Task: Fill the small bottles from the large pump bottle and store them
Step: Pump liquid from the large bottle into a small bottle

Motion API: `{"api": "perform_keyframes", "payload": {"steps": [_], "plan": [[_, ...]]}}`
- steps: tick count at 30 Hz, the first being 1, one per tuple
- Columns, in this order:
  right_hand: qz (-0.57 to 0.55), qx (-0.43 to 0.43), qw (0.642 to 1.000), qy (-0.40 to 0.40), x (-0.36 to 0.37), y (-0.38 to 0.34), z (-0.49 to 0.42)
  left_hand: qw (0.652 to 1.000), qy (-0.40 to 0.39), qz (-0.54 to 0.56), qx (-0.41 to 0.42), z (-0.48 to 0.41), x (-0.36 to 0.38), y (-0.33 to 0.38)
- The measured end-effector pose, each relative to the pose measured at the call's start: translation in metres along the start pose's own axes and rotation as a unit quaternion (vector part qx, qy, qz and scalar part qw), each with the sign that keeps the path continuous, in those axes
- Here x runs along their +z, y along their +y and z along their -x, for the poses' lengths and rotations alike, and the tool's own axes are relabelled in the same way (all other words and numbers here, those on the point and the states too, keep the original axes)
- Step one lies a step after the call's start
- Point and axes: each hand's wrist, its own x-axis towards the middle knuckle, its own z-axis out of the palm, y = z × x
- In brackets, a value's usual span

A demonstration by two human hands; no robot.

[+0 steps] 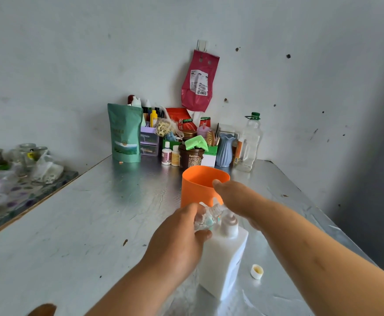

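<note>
Metal table [95, 213]; one pump bottle [223, 254], one small bottle [206, 218], one loose cap [257, 271]

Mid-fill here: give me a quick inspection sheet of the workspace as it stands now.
Surface: foil-covered table, scuffed, dark specks.
Job's things: small bottle held tilted at the top of the pump bottle; loose cap on the table beside it; orange container behind.
Clutter: green pouch, brown jar, blue vase, clear jug in the back corner.
Grippers: left hand grips the small bottle; right hand rests on the pump head.
Cables: nothing seen.
Surroundings: marked wall, red bag hanging; glass jars on a side table, left.
</note>
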Motion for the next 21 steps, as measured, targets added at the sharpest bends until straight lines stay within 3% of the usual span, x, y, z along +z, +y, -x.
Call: {"api": "perform_keyframes", "payload": {"steps": [15,21], "plan": [[0.068,-0.013,0.997,0.022,0.018,0.012,-0.021,1.0,-0.016,-0.002,-0.01,-0.002,0.004,-0.009],[0.02,0.001,0.999,0.043,0.019,0.009,-0.013,0.999,-0.026,-0.01,-0.016,0.001,-0.001,-0.004]]}}
